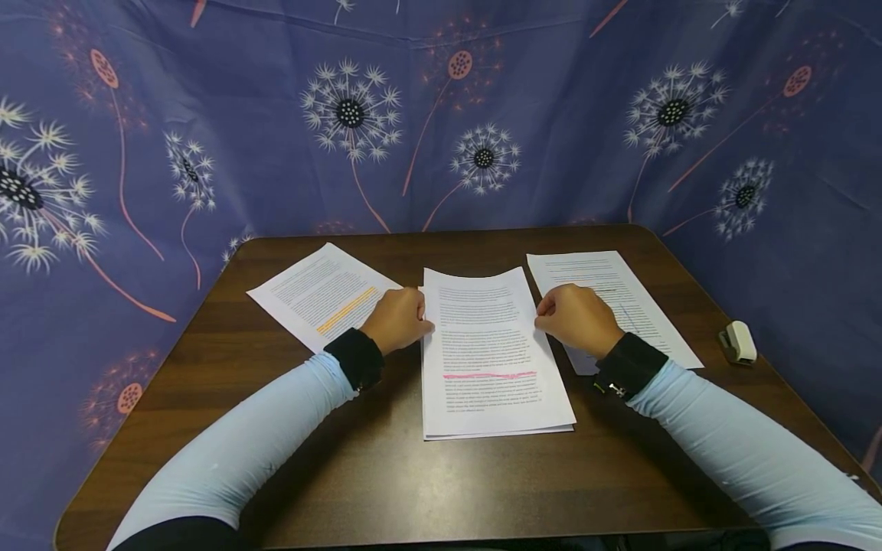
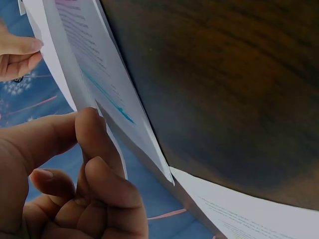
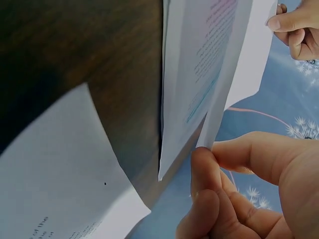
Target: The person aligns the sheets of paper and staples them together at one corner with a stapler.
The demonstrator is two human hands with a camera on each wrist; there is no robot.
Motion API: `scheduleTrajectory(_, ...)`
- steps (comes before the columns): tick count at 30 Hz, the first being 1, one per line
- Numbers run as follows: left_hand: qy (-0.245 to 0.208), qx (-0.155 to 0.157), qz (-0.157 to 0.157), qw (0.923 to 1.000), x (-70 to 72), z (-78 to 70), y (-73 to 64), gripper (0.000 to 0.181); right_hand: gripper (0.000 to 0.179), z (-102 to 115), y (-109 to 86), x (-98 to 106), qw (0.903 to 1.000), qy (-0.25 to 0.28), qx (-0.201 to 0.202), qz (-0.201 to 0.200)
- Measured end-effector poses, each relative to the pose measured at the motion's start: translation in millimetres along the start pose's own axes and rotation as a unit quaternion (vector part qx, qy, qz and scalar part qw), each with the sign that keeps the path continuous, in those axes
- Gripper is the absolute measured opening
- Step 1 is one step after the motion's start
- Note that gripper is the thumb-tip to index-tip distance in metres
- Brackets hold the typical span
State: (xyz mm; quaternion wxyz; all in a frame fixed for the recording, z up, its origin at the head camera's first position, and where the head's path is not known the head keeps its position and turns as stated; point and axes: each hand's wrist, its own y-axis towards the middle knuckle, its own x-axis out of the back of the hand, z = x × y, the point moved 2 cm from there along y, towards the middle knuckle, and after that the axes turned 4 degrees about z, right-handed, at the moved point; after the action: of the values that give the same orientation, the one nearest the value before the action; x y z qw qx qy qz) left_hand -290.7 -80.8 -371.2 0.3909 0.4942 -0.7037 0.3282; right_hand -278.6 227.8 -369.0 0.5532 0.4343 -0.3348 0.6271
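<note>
Now the left hand (image 1: 397, 317) and right hand (image 1: 582, 320) pinch the sides of the top sheet (image 1: 485, 337), over the middle pile (image 3: 187, 74) on the worktop (image 1: 372, 490). Lining up seems the step; next likely needs gentle, even lowering.

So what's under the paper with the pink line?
Under that pink-lined paper, the wrist views show another printed sheet with a blue line. Part of it is covered, so I can't see all its words or count any sheets beneath.
</note>
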Motion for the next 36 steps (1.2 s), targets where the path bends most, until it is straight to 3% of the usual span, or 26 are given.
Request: scheduleTrajectory(36, 0.007, 0.017, 0.03, 0.9994, -5.7, 4.3, -1.0, 0.024, 0.01, -0.2, 1.7, -11.6, 0.9992, -0.026, -0.011, 0.029)
